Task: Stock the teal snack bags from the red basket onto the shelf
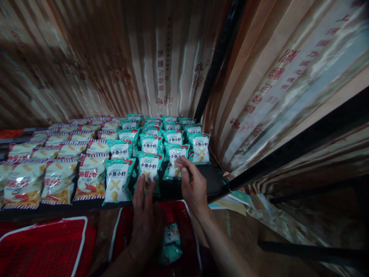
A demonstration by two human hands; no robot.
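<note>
My left hand (pixel 147 215) reaches up to the shelf, its outstretched fingers resting on the lower front of a green-and-white snack bag (pixel 148 166). The thumb is hidden. My right hand (pixel 194 184) is at the right edge of a neighbouring green snack bag (pixel 173 158), fingers bent and apart from the thumb; its fingertips overlap the bag's front, and I cannot tell if they press on it. Below my hands, a red basket (pixel 188 219) with a white handle contains green snack bags (pixel 172 240).
Rows of cream snack bags (pixel 59 181) with striped edges fill the left of the black shelf (pixel 213 181). Another red basket (pixel 43 246) stands at lower left. A dark metal post (pixel 220 54) and a slanting bar (pixel 288 150) frame the right, before printed pleated sheeting (pixel 259 77).
</note>
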